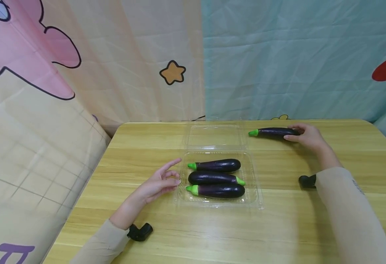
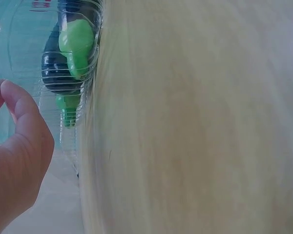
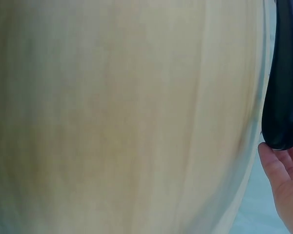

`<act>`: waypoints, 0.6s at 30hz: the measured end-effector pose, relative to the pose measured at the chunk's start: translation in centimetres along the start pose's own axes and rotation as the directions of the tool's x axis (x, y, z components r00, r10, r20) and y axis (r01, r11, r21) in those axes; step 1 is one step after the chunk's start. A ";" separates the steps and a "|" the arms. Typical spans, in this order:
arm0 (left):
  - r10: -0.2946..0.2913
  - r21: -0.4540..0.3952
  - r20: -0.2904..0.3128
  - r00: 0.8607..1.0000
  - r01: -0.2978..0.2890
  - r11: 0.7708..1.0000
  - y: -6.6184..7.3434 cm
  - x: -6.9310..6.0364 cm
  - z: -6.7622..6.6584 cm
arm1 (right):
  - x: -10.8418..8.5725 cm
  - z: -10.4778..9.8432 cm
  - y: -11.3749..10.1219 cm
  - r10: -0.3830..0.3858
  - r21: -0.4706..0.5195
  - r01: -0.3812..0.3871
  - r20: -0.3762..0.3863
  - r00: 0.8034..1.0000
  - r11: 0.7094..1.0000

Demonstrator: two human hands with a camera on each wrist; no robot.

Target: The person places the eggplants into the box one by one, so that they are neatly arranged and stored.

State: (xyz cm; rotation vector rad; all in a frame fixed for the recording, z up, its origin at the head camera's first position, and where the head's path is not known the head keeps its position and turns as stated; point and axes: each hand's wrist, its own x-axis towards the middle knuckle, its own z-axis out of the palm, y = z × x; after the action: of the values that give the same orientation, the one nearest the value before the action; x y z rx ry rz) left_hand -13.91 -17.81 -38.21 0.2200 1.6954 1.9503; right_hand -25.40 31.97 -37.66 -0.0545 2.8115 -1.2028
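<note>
Left hand (image 1: 156, 185) at the left rim of the clear container (image 1: 253, 174), index finger extended, thumb and other fingers bent toward the edge; can't tell if it pinches the rim or only touches. Container base holds three: rear eggplant (image 1: 217, 165) stem left, middle eggplant (image 1: 211, 178) stem right, front eggplant (image 1: 222, 190) stem left, side by side. Lid (image 1: 216, 135) open, laid back behind the base. Fourth eggplant (image 1: 273, 133) outside, right of the lid, stem left, its blunt end gripped between thumb and fingers of the right hand (image 1: 310, 139). Step looks like handling that one; moving it calls for a steady grip, since only one end is held.
</note>
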 end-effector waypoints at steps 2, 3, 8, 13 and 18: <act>0.001 -0.001 0.003 1.000 -0.001 1.000 0.0 0.0 0.0 | -0.1 -0.1 -0.1 0.003 0.004 -0.003 0.004 1.000 1.000; 0.001 -0.001 0.004 1.000 -0.001 1.000 0.1 0.0 0.0 | -0.2 -0.2 -0.1 0.002 0.007 -0.002 0.007 1.000 1.000; 0.006 -0.002 0.003 1.000 -0.006 1.000 0.2 0.0 0.0 | -0.5 -0.3 -0.3 -0.012 0.010 0.012 0.012 1.000 1.000; 0.008 -0.010 0.004 1.000 -0.008 1.000 0.2 0.0 0.1 | -1.0 -0.5 -0.3 -0.007 0.011 0.007 0.014 1.000 1.000; 0.006 -0.018 0.004 1.000 -0.006 1.000 0.1 -0.1 0.1 | -1.5 -1.0 -0.3 0.020 0.019 -0.021 0.029 0.999 1.000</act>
State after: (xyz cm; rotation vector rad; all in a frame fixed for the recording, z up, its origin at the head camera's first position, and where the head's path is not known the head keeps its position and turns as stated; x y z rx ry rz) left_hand -13.84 -17.73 -38.06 0.2219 1.6756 1.9677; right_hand -23.95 32.56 -36.70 -0.0414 2.7689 -1.2150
